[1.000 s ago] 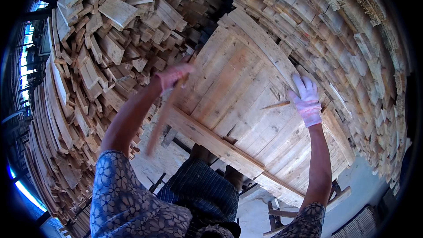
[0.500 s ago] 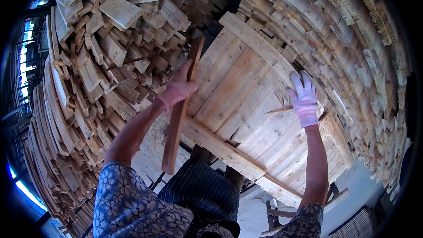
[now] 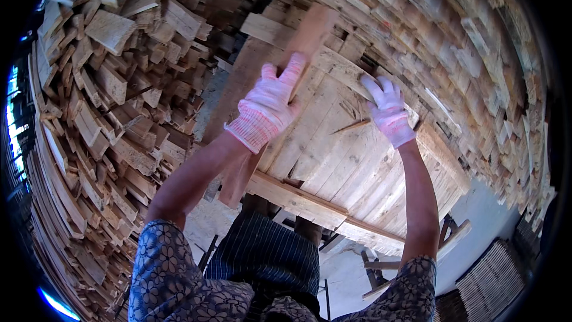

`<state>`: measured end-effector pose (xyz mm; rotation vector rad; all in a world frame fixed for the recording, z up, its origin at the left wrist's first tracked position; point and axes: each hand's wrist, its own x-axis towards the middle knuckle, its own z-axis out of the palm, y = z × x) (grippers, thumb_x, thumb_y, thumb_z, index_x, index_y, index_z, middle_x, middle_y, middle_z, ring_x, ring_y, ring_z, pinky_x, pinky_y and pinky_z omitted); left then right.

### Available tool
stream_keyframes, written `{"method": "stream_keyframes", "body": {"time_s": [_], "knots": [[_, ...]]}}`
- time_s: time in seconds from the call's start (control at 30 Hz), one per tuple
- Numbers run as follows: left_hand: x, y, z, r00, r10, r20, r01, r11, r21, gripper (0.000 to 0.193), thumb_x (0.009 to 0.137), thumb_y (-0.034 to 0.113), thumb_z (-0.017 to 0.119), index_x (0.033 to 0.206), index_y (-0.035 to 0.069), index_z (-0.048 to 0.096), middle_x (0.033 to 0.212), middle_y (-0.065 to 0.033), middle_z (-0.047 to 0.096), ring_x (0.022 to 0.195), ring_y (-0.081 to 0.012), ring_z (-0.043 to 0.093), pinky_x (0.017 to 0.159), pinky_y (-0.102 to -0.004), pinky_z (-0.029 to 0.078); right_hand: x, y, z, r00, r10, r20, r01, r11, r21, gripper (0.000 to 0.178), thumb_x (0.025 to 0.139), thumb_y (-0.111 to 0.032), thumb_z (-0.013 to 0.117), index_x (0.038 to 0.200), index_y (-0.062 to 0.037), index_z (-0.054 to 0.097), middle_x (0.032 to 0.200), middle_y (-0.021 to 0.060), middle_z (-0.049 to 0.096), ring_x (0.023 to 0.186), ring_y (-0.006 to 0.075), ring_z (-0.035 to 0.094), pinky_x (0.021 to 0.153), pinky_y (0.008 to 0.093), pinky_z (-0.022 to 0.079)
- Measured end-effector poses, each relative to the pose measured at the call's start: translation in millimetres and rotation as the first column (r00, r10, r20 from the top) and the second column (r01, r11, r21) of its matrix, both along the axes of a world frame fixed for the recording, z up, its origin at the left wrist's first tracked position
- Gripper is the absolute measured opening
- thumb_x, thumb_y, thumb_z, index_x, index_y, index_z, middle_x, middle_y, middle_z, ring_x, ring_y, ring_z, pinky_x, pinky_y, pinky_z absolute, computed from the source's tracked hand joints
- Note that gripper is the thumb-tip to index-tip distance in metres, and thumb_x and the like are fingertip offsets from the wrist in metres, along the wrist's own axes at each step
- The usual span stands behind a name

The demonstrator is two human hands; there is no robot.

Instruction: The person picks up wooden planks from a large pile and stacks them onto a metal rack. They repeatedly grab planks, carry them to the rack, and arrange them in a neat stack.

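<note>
My left hand [image 3: 266, 102], in a white-and-pink knit glove, grips a wooden board [image 3: 312, 28]. The board slants across the left part of a wooden panel [image 3: 333, 161], its near end beyond the panel's near edge; my hand hides its middle. Fingers stretch along the board, with the thumb on its right side. My gloved right hand [image 3: 388, 109] lies with fingers extended over the far rail [image 3: 342, 73] of the panel. Between the hands, loose wood splinters [image 3: 351, 126] rest on the panel planks. Another rail [image 3: 298, 200] runs along the near edge.
A jumbled heap of cut wood pieces [image 3: 113, 83] rises on the left. Tightly stacked boards [image 3: 441, 53] form a wall at the far right. A wooden stand [image 3: 381, 265] shows below the panel's right side, and a slatted bundle [image 3: 488, 277] lies at the lower right.
My left hand has moved right and away from me with the board, bringing it over the panel. My right hand stays on the far rail as the whole view shifts.
</note>
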<state>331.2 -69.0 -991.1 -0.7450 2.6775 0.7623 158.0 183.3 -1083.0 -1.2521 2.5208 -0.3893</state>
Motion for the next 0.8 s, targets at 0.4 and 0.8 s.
{"method": "stream_keyframes", "body": {"time_s": [0.4,0.8], "knots": [[76,-94,-79,0.949,0.217,-0.229,-0.229,0.973,-0.028,0.063,0.098,0.034,0.059,0.154,0.015,0.036,0.147,-0.0177,0.042,0.138,-0.0347,0.038,0.117,-0.0410,0.029,32,171,40,0.807,-0.590,0.007,0.581,0.792,-0.187,0.053,0.094,-0.020,0.064,0.144,-0.0136,0.050,0.132,0.0172,0.052,0.125,0.0357,0.048,0.110,0.0441,0.040],[134,-166,-155,0.811,0.537,0.234,-0.585,0.721,0.373,0.059,0.099,0.024,0.049,0.154,0.009,0.034,0.155,-0.0138,0.037,0.145,-0.0291,0.031,0.121,-0.0381,0.023,-11,191,18,0.943,-0.253,-0.217,0.304,0.919,0.249,0.077,0.081,-0.050,0.073,0.148,-0.0265,0.043,0.138,0.0176,0.050,0.126,0.0380,0.047,0.107,0.0551,0.033]]}}
